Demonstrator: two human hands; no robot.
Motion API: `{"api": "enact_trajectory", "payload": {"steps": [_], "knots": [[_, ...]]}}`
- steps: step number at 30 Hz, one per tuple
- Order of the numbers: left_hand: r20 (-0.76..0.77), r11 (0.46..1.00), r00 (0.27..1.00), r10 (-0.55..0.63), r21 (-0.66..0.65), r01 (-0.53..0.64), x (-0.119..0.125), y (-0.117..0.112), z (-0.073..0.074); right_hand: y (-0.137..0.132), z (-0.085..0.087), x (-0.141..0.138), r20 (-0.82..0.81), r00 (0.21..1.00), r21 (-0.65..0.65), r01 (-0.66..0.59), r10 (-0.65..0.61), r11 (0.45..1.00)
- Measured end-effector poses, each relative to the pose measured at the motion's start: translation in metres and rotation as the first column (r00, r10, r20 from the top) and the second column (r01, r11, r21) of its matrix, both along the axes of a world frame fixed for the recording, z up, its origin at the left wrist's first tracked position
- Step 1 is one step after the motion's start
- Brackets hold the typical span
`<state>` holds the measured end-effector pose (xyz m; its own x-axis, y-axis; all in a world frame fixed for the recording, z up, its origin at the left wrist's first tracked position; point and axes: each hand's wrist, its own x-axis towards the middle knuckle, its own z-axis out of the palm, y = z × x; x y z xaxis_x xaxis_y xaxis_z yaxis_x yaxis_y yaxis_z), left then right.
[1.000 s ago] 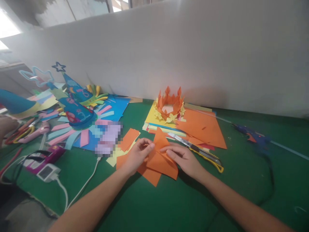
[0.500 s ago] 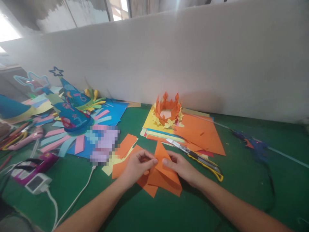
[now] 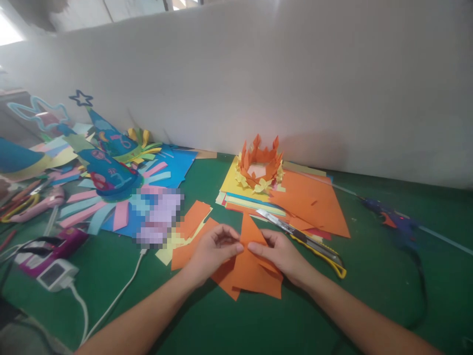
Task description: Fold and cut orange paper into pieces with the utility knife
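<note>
An orange sheet of paper (image 3: 254, 276), folded to a point at its top, is held between both hands above the green table. My left hand (image 3: 221, 249) pinches its left edge with thumb and fingertips. On the right side, my right hand (image 3: 275, 251) grips the paper, thumb in front and fingers behind. Beneath and left of it lie loose orange paper pieces (image 3: 181, 255). A yellow-handled utility knife (image 3: 310, 241) rests just right of my right hand. Further back, an orange and yellow paper crown (image 3: 260, 165) stands on stacked coloured sheets (image 3: 314, 197).
A blue glue gun (image 3: 397, 222) lies at the right with its cord. Blue cone party hats (image 3: 111, 170) with paper strips stand at the left. A purple power strip (image 3: 48, 254) holds a white charger (image 3: 57, 274). A white partition (image 3: 295, 88) rises behind the table.
The orange paper has turned slightly between my hands, its lower flap now flatter toward me. Both hands keep their pinch. The camera view has shifted a little.
</note>
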<state>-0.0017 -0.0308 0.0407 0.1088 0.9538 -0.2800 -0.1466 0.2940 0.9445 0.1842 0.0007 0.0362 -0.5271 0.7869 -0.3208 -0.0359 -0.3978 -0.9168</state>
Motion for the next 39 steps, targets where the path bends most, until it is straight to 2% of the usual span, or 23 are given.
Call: {"api": "enact_trajectory", "payload": {"steps": [11, 13, 15, 17, 19, 21, 23, 25, 32, 37, 39], "knots": [[0.052, 0.999, 0.998, -0.023, 0.024, 0.021, 0.003, 0.0, 0.001, 0.002, -0.003, 0.0, 0.004, 1.0, -0.022, 0.014, -0.014, 1.0], [0.039, 0.998, 0.999, -0.011, 0.068, 0.008, 0.003, 0.001, 0.005, 0.002, -0.003, 0.0, -0.009, 1.0, -0.026, 0.015, -0.016, 1.0], [0.006, 0.981, 0.998, 0.062, 0.183, -0.062, 0.0, 0.003, 0.012, 0.001, -0.003, 0.0, -0.037, 0.999, -0.034, 0.013, -0.014, 0.999], [-0.027, 0.924, 0.979, 0.204, 0.336, -0.183, -0.005, 0.007, 0.021, 0.0, -0.003, 0.0, -0.068, 0.998, -0.051, 0.005, -0.008, 0.999], [-0.05, 0.885, 0.947, 0.318, 0.375, -0.277, -0.009, 0.011, 0.026, 0.0, -0.003, 0.0, -0.08, 0.997, -0.063, 0.005, -0.01, 0.998], [-0.055, 0.924, 0.963, 0.262, 0.301, -0.234, -0.01, 0.012, 0.026, -0.001, -0.002, 0.0, -0.067, 0.998, -0.058, 0.014, -0.018, 0.998], [-0.059, 0.991, 0.995, 0.075, 0.12, -0.068, -0.006, 0.011, 0.02, 0.0, -0.002, 0.0, -0.051, 0.998, -0.045, 0.018, -0.021, 0.999], [-0.053, 1.0, 0.998, -0.024, 0.008, 0.025, -0.001, 0.009, 0.014, 0.0, -0.002, -0.001, -0.032, 0.999, -0.029, 0.011, -0.012, 1.0], [-0.016, 0.997, 0.998, 0.066, -0.041, -0.067, 0.009, 0.006, 0.01, 0.002, -0.002, -0.003, 0.129, 0.988, 0.046, -0.088, 0.082, 0.995], [-0.034, 0.997, 0.997, 0.065, -0.027, -0.066, 0.009, 0.005, 0.007, 0.003, 0.003, -0.004, 0.088, 0.987, 0.037, -0.136, 0.132, 0.99], [-0.02, 0.999, 0.999, 0.041, -0.03, -0.041, 0.008, 0.005, 0.007, 0.003, 0.006, -0.004, 0.102, 0.989, 0.06, -0.112, 0.106, 0.992]]}}
